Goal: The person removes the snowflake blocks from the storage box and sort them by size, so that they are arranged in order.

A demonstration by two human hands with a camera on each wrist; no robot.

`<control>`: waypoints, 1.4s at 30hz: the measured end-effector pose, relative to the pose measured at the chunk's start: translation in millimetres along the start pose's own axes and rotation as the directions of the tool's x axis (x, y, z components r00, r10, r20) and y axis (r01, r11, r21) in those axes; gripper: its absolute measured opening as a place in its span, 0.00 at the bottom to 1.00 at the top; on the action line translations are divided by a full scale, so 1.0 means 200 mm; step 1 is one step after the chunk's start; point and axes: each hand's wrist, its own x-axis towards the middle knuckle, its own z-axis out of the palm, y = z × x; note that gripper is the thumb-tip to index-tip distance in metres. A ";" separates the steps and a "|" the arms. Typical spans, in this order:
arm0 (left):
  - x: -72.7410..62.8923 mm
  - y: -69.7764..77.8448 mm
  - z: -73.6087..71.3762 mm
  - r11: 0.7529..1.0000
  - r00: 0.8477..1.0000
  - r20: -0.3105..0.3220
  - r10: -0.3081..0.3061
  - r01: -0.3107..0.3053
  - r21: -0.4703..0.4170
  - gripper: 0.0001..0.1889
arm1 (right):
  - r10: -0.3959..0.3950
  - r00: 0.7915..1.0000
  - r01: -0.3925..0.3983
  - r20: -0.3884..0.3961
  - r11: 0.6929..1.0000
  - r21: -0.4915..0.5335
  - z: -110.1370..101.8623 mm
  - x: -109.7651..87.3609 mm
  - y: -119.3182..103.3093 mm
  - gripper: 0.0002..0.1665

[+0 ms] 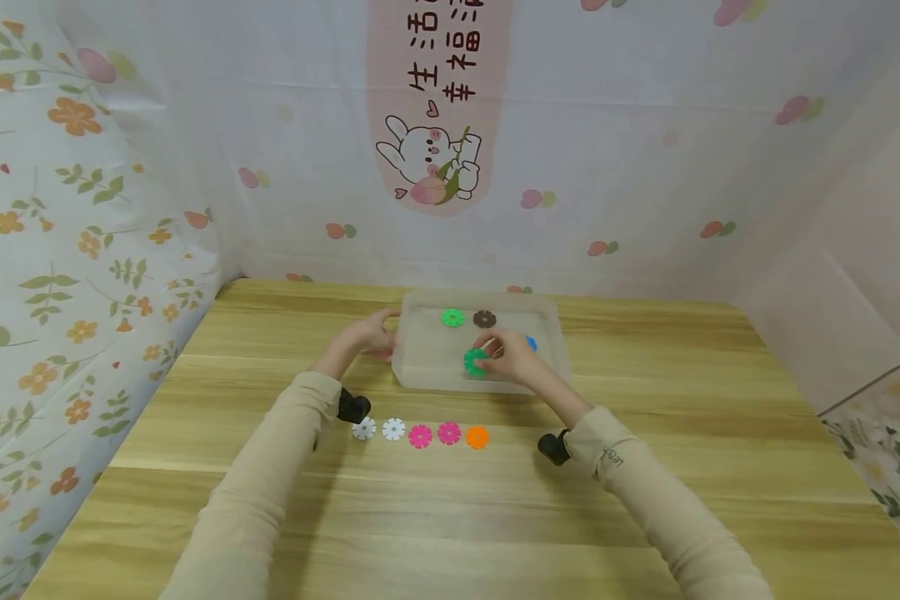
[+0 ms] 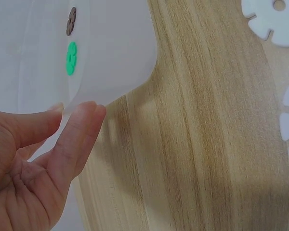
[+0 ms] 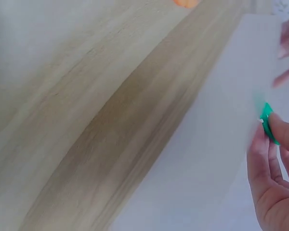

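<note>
Even light, soft shadows (right wrist view hazy)

Biggest gap we can see is the light wood-grain tabletop [image 1: 682,367] right of the translucent white plastic tray [image 1: 426,354], where a hand could slide by easily. From the near side it's messier: the left beige sleeve [image 1: 270,450] and right beige sleeve [image 1: 660,492] angle in. The left hand [image 1: 367,335] crowds the tray's left wall, while the right hand [image 1: 512,358], pinching a green notched plastic disc [image 1: 471,364], blocks the front right. We've got room between them over the tray's front left. Just a narrow wood strip separates tray from the row of white, pink and orange notched discs [image 1: 426,436], and the patterned white cloth [image 1: 285,242] hems us in behind.
</note>
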 end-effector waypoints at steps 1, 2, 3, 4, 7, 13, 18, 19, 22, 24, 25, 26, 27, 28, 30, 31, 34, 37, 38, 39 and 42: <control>0.00 0.00 0.00 1.000 1.000 -0.001 -0.002 0.002 0.001 0.37 | -0.010 1.000 0.010 0.003 1.000 0.014 -0.01 -0.01 0.00 0.12; 0.00 0.00 0.00 1.000 1.000 -0.003 -0.002 0.002 0.002 0.37 | -0.016 1.000 0.016 0.013 0.999 0.040 -0.02 -0.03 0.00 0.12; 0.00 0.00 0.00 1.000 1.000 -0.003 -0.003 0.003 0.002 0.37 | -0.019 1.000 0.017 0.025 0.997 0.070 -0.04 -0.04 0.01 0.13; 0.00 0.00 0.00 1.000 1.000 -0.003 -0.005 0.005 0.002 0.37 | -0.015 0.999 0.011 0.039 0.995 0.097 -0.04 -0.06 0.01 0.13; 0.01 0.00 -0.01 1.000 1.000 -0.004 -0.012 0.012 0.009 0.37 | 0.016 0.996 -0.030 0.092 0.987 0.160 -0.06 -0.10 0.03 0.13; 0.01 0.00 -0.01 1.000 1.000 -0.005 -0.024 0.024 0.011 0.37 | 0.081 0.983 -0.107 0.165 0.982 0.155 -0.07 -0.18 0.06 0.13; 0.02 0.00 -0.02 1.000 1.000 -0.004 -0.023 0.023 0.005 0.36 | 0.106 0.970 -0.140 0.217 0.979 0.147 -0.07 -0.23 0.08 0.11; 0.01 0.00 -0.02 1.000 1.000 -0.006 -0.023 0.023 0.004 0.36 | 0.117 0.968 -0.153 0.223 0.977 0.150 -0.06 -0.24 0.09 0.11; 0.01 0.00 -0.02 1.000 1.000 -0.007 -0.021 0.021 0.003 0.36 | 0.127 0.961 -0.166 0.245 0.975 0.146 -0.05 -0.26 0.11 0.11; 0.01 0.00 -0.02 1.000 1.000 -0.007 -0.024 0.024 0.008 0.35 | 0.135 0.957 -0.173 0.255 0.976 0.135 -0.04 -0.27 0.13 0.11; 0.01 0.00 -0.02 1.000 1.000 -0.008 -0.025 0.025 0.011 0.35 | 0.139 0.955 -0.178 0.262 0.976 0.129 -0.03 -0.28 0.14 0.12; 0.01 0.00 -0.02 1.000 1.000 -0.007 -0.026 0.026 0.015 0.35 | 0.143 0.952 -0.182 0.269 0.976 0.122 -0.02 -0.28 0.14 0.11; 0.01 0.00 -0.02 0.999 1.000 -0.008 -0.026 0.027 0.019 0.35 | 0.149 0.950 -0.187 0.274 0.975 0.117 -0.01 -0.29 0.15 0.11; 0.01 0.00 -0.02 0.999 1.000 -0.008 -0.028 0.028 0.021 0.35 | 0.155 0.948 -0.193 0.277 0.975 0.113 0.00 -0.29 0.16 0.10; 0.02 0.00 -0.02 0.999 1.000 -0.008 -0.028 0.028 0.020 0.35 | 0.153 0.947 -0.190 0.282 0.976 0.109 0.01 -0.30 0.17 0.10; 0.02 0.00 -0.02 0.999 1.000 -0.007 -0.027 0.027 0.018 0.35 | 0.143 0.949 -0.176 0.281 0.979 0.098 0.02 -0.31 0.17 0.09; 0.01 0.00 -0.01 1.000 1.000 -0.003 -0.029 0.029 0.008 0.36 | 0.109 0.959 -0.129 0.262 0.990 0.063 0.03 -0.33 0.18 0.08; 0.01 0.01 -0.01 1.000 1.000 0.000 -0.031 0.031 0.001 0.37 | 0.054 0.967 -0.061 0.247 0.998 0.020 0.03 -0.34 0.19 0.09; 0.01 0.01 -0.01 0.999 0.999 0.000 -0.032 0.032 -0.001 0.37 | 0.045 0.969 -0.050 0.243 0.999 0.015 0.03 -0.34 0.20 0.09; 0.01 0.01 -0.01 1.000 1.000 -0.002 -0.031 0.031 -0.001 0.37 | 0.030 0.970 -0.033 0.241 0.999 0.010 0.03 -0.34 0.20 0.09; 0.00 0.01 -0.01 1.000 1.000 0.001 -0.021 0.021 -0.001 0.38 | 0.009 0.971 -0.012 0.240 1.000 0.011 0.03 -0.35 0.20 0.09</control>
